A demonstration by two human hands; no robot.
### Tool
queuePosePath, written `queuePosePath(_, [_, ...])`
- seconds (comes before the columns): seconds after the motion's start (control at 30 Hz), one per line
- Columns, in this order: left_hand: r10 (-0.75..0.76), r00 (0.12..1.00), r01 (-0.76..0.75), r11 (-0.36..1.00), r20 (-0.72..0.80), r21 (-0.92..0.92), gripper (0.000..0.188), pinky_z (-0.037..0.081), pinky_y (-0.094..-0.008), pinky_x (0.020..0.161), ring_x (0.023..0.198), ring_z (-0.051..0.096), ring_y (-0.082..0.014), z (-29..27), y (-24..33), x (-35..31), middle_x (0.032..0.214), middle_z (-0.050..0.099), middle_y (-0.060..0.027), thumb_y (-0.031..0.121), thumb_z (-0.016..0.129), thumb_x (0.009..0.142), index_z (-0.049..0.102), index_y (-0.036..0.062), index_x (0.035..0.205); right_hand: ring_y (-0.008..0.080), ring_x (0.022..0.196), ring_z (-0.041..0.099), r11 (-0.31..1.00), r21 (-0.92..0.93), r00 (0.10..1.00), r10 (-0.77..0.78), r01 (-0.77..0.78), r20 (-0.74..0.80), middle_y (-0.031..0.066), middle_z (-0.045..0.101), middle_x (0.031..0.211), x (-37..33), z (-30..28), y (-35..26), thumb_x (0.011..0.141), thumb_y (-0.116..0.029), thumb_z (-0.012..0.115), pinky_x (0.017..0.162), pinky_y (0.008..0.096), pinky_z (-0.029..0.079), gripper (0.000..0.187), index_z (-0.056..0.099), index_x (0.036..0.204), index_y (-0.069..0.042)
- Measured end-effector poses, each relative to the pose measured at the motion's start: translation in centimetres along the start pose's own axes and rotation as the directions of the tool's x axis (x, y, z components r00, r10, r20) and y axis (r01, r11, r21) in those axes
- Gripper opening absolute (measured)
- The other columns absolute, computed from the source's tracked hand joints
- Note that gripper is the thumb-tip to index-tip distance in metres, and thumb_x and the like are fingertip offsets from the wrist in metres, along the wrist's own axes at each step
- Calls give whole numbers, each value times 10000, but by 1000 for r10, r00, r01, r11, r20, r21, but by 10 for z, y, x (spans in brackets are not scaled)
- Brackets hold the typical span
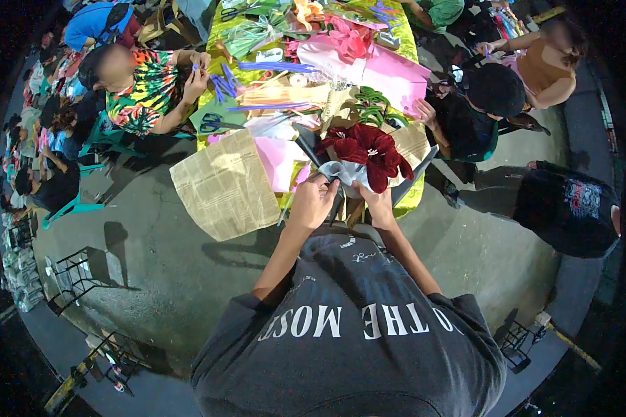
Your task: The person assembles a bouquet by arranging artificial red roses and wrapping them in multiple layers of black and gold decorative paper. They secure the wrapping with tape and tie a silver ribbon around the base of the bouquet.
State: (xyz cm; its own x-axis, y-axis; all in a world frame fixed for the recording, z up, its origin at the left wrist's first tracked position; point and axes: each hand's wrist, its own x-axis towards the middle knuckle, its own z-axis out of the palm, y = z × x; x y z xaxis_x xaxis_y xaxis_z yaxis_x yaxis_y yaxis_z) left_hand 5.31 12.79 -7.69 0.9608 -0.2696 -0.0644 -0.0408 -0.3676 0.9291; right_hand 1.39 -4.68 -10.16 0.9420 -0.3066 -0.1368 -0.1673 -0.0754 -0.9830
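Observation:
My left hand (311,201) and my right hand (377,203) are closed around the base of a bouquet at the near end of a long table (410,198). The bouquet has large dark red flowers (368,149) wrapped in grey-white paper (344,172) with dark outer sheets. Both hands grip the wrap just below the blooms, left hand on the left side, right hand on the right. The stems are hidden by my fingers.
A newsprint-patterned sheet (224,186) hangs off the table's left corner, beside pink paper (278,160). Scissors (212,124), purple sticks (275,67) and green wrapping litter the yellow-green tablecloth. Seated people work on both sides; a person in black (563,205) stands right. Metal stools (73,274) stand on the concrete floor.

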Motion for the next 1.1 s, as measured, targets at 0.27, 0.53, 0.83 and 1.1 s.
queuePosePath(0.27, [-58, 998, 59, 997, 16, -46, 184, 553, -347, 663, 771, 718, -271, -1, 3, 0, 896, 691, -194, 123, 653, 915, 652, -55, 961, 199, 1026, 558, 999, 45, 1000, 18, -18, -18, 62, 593, 1145, 0, 2, -10, 748, -73, 782, 919, 331, 454, 537, 535, 1218, 2])
queuePosePath(0.53, [-112, 991, 111, 994, 70, 21, 187, 547, -339, 639, 720, 713, -220, -3, -12, -2, 861, 701, -168, 122, 639, 927, 657, -46, 1007, 196, 1014, 548, 990, 94, 994, 96, -101, 49, 70, 578, 1157, -1, 5, -9, 781, -97, 727, 902, 356, 445, 509, 542, 1249, -19])
queuePosePath(0.83, [-124, 989, 121, 992, 76, 37, 197, 537, -333, 639, 712, 704, -204, -8, -8, -4, 842, 703, -162, 131, 636, 934, 657, -43, 1024, 161, 1025, 543, 996, 92, 999, 18, -22, 51, 45, 567, 1157, 1, 5, 8, 805, -61, 693, 910, 324, 454, 504, 519, 1276, -21])
queuePosePath(1.1, [-102, 993, 102, 995, 52, 17, 197, 531, -328, 628, 693, 696, -193, -5, -18, -4, 823, 703, -157, 132, 636, 934, 660, -47, 1012, 178, 1047, 541, 996, 67, 994, 52, -58, 97, 54, 578, 1154, -1, 6, -5, 802, -84, 720, 925, 334, 443, 518, 520, 1275, -17])
